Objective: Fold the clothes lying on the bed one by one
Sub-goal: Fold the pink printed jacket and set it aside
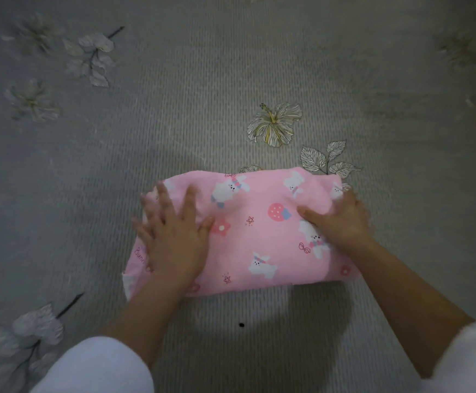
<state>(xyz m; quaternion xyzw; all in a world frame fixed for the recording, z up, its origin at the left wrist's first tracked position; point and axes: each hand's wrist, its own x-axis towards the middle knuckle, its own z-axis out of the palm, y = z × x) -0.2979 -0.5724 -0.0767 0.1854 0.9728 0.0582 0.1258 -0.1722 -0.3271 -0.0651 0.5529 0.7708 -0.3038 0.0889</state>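
The folded pink garment (pixel 259 234), printed with white rabbits, strawberries and stars, lies flat on the bed (pixel 202 89), in the lower middle of the head view. It rests on the grey ribbed bedsheet, just below a printed flower (pixel 273 124) and leaf motif.

Left grip (pixel 171 236): spread out, palm down, fingers straight and apart, pressing on the left portion of the garment. The fingertips are motion-blurred.

Right grip (pixel 341 219): positioned at the right end of the garment, thumb extended toward the centre, fingers curled over the bunched edge of the fabric and holding it.

Both forearms are bare, with white sleeves (pixel 95 367) pushed back toward the elbows. A small dark spot (pixel 241 325) sits on the sheet between the forearms, apart from the garment
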